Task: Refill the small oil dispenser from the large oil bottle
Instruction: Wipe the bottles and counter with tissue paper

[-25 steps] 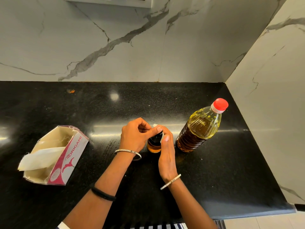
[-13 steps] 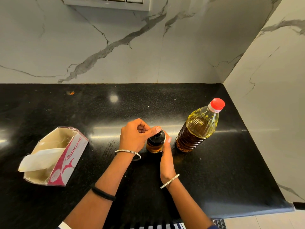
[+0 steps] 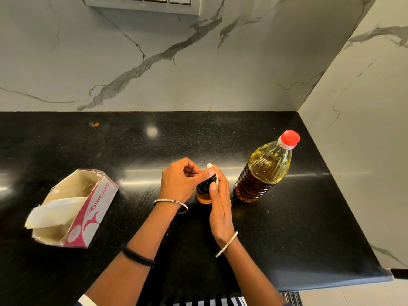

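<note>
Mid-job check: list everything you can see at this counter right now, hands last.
small oil dispenser: one, amber oil, black top, counter centre, between both hands
large oil bottle: one, clear, yellow oil, red cap on, upright, right of the dispenser
tissue box: one, pink and white, open, counter left, white tissue hanging out
countertop: one, black, speckled
wall: white marble, grey veins, behind and right
switch panel: one, pale grey, top edge of wall
bangles: two, silver, one per wrist
band: one, black, left forearm
left hand: pinches the dispenser's top
right hand: grips the dispenser's body
</note>
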